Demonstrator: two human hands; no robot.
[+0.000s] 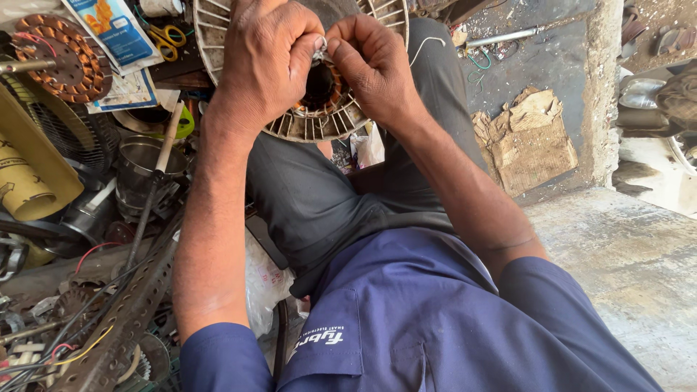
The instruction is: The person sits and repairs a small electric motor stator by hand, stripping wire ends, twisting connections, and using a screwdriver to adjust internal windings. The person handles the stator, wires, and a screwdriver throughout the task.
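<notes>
Nearest: blue work shirt and dark trousers of the seated person, forearms reaching forward. Left side, low: heap of perforated metal strip [127,319], loose wires and small motor parts. Mid-left: steel cup [138,163], wooden-handled tool [168,138] leaning across it, yellow paper roll [25,181]. Centre, on the knees: round slotted stator [319,120] with copper winding, tilted toward the camera. Left hand [265,62] and right hand [374,62] meet over its hub; fingers of both pinched shut on a small pale wire end [319,49], which is mostly hidden between the fingertips. Beyond, left: second wound stator [62,58] on a rod, scissors [168,38], printed leaflets. Right: torn cardboard [530,138] on the concrete floor. Risk, as judged: a hard pull could snap the thin lead or nick its coating; the unsupported stator could slip from the knees.
</notes>
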